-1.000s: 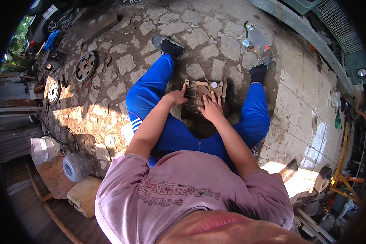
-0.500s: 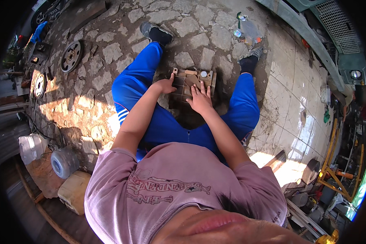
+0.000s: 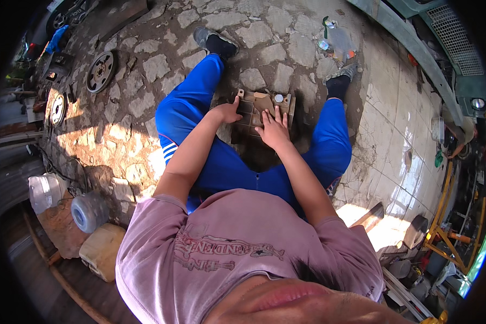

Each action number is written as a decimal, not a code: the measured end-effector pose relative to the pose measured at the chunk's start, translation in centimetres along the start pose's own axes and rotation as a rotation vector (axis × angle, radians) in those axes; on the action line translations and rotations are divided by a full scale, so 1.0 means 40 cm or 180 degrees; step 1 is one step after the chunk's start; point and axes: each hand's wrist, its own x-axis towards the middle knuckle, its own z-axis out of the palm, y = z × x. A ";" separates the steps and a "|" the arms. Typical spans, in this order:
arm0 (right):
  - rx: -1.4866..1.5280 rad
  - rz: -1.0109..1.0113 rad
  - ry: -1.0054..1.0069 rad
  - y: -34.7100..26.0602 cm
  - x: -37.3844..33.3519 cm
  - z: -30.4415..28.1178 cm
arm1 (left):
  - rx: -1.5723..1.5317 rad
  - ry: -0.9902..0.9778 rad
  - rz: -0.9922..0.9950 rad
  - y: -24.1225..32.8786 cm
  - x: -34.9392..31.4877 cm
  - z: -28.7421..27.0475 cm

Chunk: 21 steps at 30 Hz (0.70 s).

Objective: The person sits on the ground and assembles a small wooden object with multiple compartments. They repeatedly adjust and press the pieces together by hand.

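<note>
On the ground between my spread legs lies a ribbed, brownish block [image 3: 245, 128], apparently a metal casting, with open square cells and a pale round bolt head or cap [image 3: 279, 98] near its far edge. My left hand [image 3: 228, 112] grips the block's left side, one finger stretched toward the far corner and the thumb over the top. My right hand [image 3: 275, 132] lies flat on the block's right part, fingers spread. Just beyond its fingertips is a thin brown piece [image 3: 263, 102], perhaps paper or card; whether the fingers touch it I cannot tell.
Rough paving stones [image 3: 200, 92] and dirt surround me, with pale tiles [image 3: 380, 124] to the right. Wheel rims [image 3: 101, 72] lie at left, plastic jugs [image 3: 89, 213] lower left. A green vehicle's front [image 3: 461, 59] stands far right, beside a yellow metal frame [image 3: 443, 227]. Litter [image 3: 339, 40] lies beyond my right foot.
The whole view has shifted slightly rightward. The brown piece has moved toward the block's far edge, out from under my right fingers. My left hand has stayed on the block's side.
</note>
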 end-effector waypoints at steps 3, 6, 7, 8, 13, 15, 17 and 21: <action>0.0054 0.0009 -0.0163 0.001 -0.022 -0.001 | -0.0067 -0.0123 0.0046 0.022 -0.016 -0.005; 0.0098 -0.0024 0.0069 0.017 0.013 -0.002 | -0.0082 -0.0153 -0.0055 0.017 -0.005 -0.020; 0.0077 -0.0007 0.0042 0.017 0.010 0.007 | -0.0080 -0.0146 -0.0083 0.019 0.002 -0.026; 0.0056 0.0010 0.0014 0.013 -0.004 0.019 | -0.0066 -0.0100 -0.0030 0.024 0.002 -0.021; 0.0083 0.0024 -0.0056 0.008 -0.004 -0.005 | -0.0099 -0.0155 -0.0038 0.019 -0.009 -0.020; 0.0105 -0.0002 0.0072 0.014 0.004 -0.004 | -0.0103 -0.0140 -0.0061 0.019 -0.014 -0.019; 0.0133 0.0001 0.0054 0.006 -0.005 0.013 | -0.0093 -0.0056 -0.0043 0.023 -0.008 -0.025; 0.0077 -0.0048 -0.0073 0.008 -0.021 0.013 | -0.0127 -0.0124 -0.0032 0.032 -0.027 -0.030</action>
